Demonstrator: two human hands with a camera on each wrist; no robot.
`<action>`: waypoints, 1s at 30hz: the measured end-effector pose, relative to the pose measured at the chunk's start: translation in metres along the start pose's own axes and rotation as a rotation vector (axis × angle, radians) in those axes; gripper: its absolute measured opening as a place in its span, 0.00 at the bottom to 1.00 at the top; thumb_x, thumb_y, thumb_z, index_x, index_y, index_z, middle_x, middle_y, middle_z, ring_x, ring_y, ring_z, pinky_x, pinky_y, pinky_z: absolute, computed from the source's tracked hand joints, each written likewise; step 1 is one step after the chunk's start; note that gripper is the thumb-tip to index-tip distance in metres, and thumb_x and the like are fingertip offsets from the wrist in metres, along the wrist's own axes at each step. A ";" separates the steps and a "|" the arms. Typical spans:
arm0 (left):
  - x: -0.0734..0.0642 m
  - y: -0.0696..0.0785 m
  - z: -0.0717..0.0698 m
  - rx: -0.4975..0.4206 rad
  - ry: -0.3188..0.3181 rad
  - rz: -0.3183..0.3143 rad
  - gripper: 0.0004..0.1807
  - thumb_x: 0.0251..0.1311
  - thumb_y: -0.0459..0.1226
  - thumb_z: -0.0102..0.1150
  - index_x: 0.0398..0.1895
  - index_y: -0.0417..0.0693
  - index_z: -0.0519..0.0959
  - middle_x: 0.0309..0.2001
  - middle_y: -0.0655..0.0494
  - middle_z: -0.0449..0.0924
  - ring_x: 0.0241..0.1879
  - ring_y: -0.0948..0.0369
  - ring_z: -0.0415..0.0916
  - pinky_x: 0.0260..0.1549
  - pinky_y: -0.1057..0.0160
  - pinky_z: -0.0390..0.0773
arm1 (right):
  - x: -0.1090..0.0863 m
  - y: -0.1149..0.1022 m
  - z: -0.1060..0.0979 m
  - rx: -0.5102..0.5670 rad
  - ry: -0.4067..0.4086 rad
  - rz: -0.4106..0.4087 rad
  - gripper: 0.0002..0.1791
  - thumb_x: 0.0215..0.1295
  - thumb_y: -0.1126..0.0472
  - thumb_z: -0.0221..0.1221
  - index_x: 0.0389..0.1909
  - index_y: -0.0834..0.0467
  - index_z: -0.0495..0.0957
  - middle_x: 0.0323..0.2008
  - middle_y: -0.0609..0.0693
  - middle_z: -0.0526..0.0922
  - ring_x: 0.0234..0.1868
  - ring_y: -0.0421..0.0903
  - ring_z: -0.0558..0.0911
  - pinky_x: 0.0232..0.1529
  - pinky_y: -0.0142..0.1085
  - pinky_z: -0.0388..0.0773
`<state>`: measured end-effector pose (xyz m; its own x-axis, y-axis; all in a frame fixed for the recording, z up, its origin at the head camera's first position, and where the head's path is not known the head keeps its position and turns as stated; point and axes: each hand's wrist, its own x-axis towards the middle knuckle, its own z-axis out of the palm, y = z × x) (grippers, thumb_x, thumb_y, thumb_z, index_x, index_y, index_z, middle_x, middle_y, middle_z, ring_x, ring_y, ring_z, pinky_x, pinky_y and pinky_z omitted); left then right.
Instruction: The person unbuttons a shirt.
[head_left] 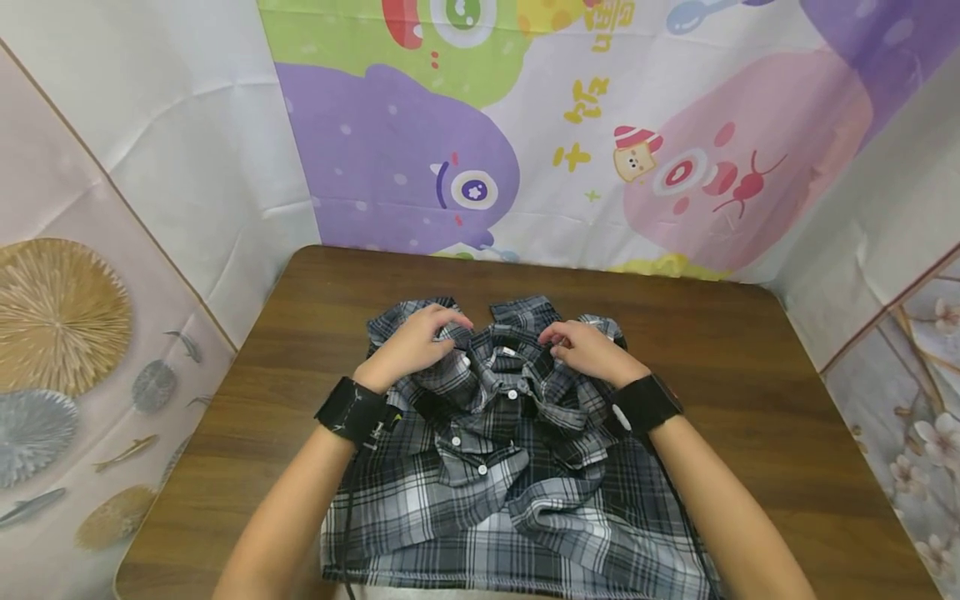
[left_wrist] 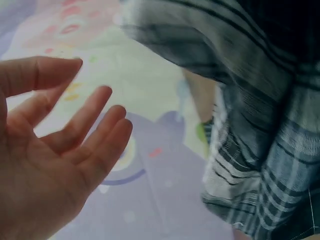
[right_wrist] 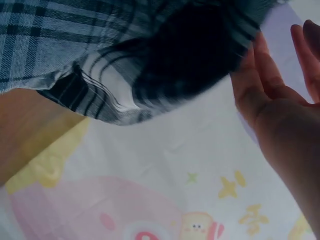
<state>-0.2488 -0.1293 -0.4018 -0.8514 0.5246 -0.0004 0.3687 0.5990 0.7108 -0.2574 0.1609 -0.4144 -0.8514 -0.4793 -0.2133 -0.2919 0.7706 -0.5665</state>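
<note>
A grey, black and white plaid shirt (head_left: 480, 500) lies rumpled, its collar (head_left: 517, 337) at the far side and several white buttons along its front. Over the left part of the collar area hovers my left hand (head_left: 416, 342); in the left wrist view this hand (left_wrist: 65, 135) has loosely bent fingers with nothing between them, apart from the cloth (left_wrist: 240, 65). My right hand (head_left: 588, 350) is at the right side of the collar. In the right wrist view the right hand's relaxed fingers (right_wrist: 250, 82) are beside the cloth (right_wrist: 115, 75), partly hidden by it; no pinch shows.
The shirt is spread on a brown wooden table (head_left: 750, 400) with rounded corners. Behind the table hangs a cartoon-printed cloth (head_left: 405, 158); patterned sheets stand at the left and right. Each wrist wears a black strap (head_left: 352, 412), with a cable running down.
</note>
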 end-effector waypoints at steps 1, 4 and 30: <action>0.004 -0.004 0.001 0.004 -0.020 0.002 0.19 0.59 0.28 0.50 0.54 0.45 0.75 0.58 0.43 0.70 0.59 0.47 0.66 0.54 0.48 0.67 | 0.003 0.001 0.001 -0.010 -0.015 0.010 0.16 0.66 0.67 0.51 0.54 0.61 0.74 0.48 0.60 0.77 0.46 0.53 0.77 0.44 0.45 0.74; 0.016 -0.016 0.008 0.013 -0.116 0.034 0.20 0.56 0.27 0.52 0.54 0.43 0.74 0.57 0.43 0.72 0.59 0.47 0.66 0.55 0.48 0.67 | 0.012 0.005 0.005 -0.029 -0.063 0.041 0.18 0.65 0.68 0.52 0.56 0.60 0.73 0.45 0.60 0.76 0.38 0.51 0.75 0.37 0.41 0.71; 0.038 -0.038 0.029 -0.149 -0.394 -0.043 0.22 0.51 0.44 0.67 0.29 0.42 0.63 0.29 0.57 0.59 0.27 0.61 0.58 0.34 0.64 0.60 | 0.011 0.032 -0.001 0.066 -0.161 0.036 0.09 0.55 0.60 0.63 0.34 0.57 0.73 0.33 0.50 0.73 0.29 0.44 0.69 0.32 0.36 0.66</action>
<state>-0.2846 -0.1150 -0.4493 -0.6462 0.7096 -0.2809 0.2536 0.5468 0.7980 -0.2768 0.1806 -0.4336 -0.7786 -0.5168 -0.3560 -0.2288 0.7620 -0.6058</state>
